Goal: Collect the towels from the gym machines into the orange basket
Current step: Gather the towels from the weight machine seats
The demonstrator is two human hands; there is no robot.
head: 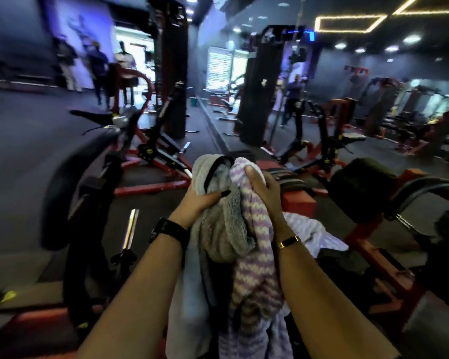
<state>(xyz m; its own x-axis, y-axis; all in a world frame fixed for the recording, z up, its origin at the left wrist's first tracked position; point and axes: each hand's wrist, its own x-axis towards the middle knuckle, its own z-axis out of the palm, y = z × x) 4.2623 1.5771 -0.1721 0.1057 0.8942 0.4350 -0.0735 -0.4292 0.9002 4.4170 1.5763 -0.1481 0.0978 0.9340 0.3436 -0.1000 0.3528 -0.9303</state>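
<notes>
A person's 2 forearms reach up from 6 o'clock to the middle of the view, holding a bundle of towels. The left hand (201,199) grips a fluffy grey towel (218,229), its fingers curled into the folds. The right hand (263,189), just beside it toward 3 o'clock, clutches a purple-and-white striped towel (254,268), fingers pressed together and wrapped over its top. Both towels hang between the arms toward 6 o'clock. A black watch (169,230) sits on the left wrist and a slim band (289,240) on the right. Red-and-black gym machines (153,186) stand at 9 and 3 o'clock. Blurred people (99,66) stand far off at 10 o'clock.
</notes>
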